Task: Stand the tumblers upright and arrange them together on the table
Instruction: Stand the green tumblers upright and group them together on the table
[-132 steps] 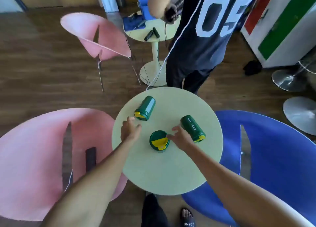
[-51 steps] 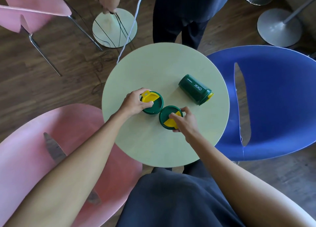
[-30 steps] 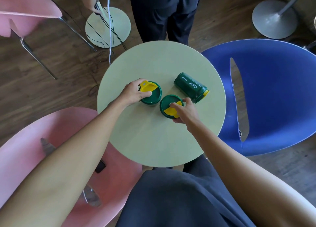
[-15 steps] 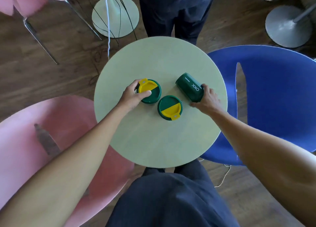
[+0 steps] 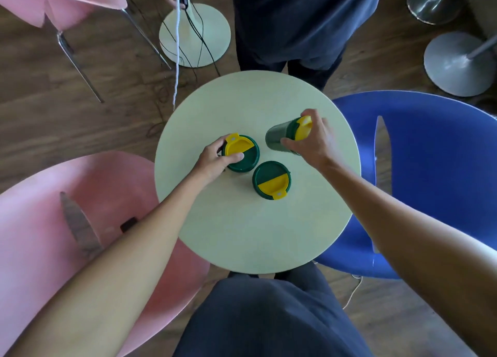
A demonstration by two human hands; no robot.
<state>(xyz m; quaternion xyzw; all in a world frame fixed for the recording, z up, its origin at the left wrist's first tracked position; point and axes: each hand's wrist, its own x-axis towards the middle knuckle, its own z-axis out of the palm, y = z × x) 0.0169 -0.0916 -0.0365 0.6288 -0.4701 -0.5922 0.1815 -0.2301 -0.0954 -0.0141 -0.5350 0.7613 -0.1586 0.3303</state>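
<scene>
Tumbler [image 5: 279,138], tilting in the gripping right hand [image 5: 312,144], is risking a slip into the upright one [image 5: 271,179], while the left hand [image 5: 215,160] is clasping another [image 5: 242,153].

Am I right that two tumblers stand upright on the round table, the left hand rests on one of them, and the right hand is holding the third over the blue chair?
Not quite. The head view shows the right hand holding the third tumbler tilted over the round table, not over the blue chair. The rest holds: two tumblers stand upright, and the left hand rests on one tumbler.
</scene>
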